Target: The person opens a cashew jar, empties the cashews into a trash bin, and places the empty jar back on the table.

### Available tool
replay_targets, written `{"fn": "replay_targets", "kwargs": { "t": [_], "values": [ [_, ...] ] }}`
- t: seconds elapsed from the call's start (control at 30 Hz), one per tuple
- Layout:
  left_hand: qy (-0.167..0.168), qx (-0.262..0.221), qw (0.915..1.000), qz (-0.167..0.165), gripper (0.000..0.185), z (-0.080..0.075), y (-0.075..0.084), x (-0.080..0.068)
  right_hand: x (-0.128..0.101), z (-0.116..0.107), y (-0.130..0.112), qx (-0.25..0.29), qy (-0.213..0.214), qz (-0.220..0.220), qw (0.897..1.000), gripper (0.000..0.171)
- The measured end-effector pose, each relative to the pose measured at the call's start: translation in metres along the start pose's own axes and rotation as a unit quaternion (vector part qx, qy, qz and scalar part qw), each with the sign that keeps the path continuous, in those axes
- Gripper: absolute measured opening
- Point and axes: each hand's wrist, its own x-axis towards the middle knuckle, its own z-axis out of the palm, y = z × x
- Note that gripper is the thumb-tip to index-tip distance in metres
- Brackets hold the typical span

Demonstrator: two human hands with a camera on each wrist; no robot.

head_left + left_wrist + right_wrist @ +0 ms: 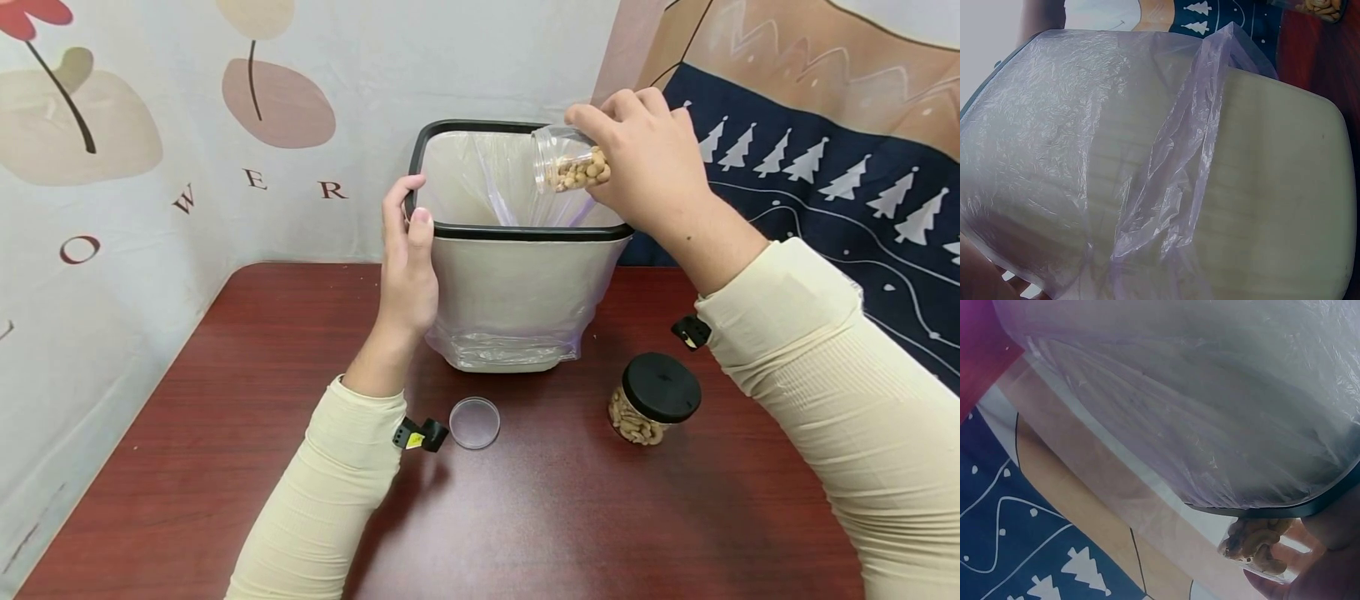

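A bin (pixel 517 292) stands on the red-brown table (pixel 247 400), near the back edge, with a thin clear bag (pixel 487 179) lining it and hanging down over its sides. The bin has a black rim and pale sides. The left hand (pixel 408 258) rests on the left side of the bin, with its fingers lying straight up along the wall and the tips at the rim, so this hand is flat and not wrapped around anything. In the left wrist view the pale side of the bin (pixel 1272 187) fills the picture, with the crinkly bag (pixel 1166 169) draped over it. The right hand (pixel 645 162) is above the right side of the bin and its fingers are curled tight around a small clear jar (pixel 566 158). The jar is tipped on its side with its open mouth pointing left over the bin, and nuts (pixel 581 171) sit inside it. In the right wrist view the nuts (pixel 1257 540) show just under the black rim, next to the fingers (pixel 1329 575). In front of the bin, a little to the left, a small clear lid (pixel 474 422) lies flat on the table. In front of the bin, to the right, stands a second jar (pixel 651 400) of nuts with a black lid on top.
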Motion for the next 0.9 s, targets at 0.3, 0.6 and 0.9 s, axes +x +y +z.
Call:
{"fn": "replay_targets", "kwargs": {
  "t": [0.3, 0.6, 0.9],
  "values": [
    [0.002, 0.003, 1.0, 0.003, 0.056, 0.0002, 0.0006, -0.0002, 0.0007, -0.0013, -0.0011, -0.014, -0.018, 0.002, 1.0, 0.069],
    [0.0, -0.001, 1.0, 0.003, 0.056, 0.0007, 0.0007, -0.0004, 0.001, -0.0011, -0.0019, -0.027, -0.02, -0.005, 0.999, 0.069],
    [0.0, 0.006, 1.0, 0.002, 0.055, 0.0003, 0.001, -0.0009, 0.0014, -0.0016, -0.0021, -0.044, -0.023, -0.012, 0.999, 0.069]
  ]
}}
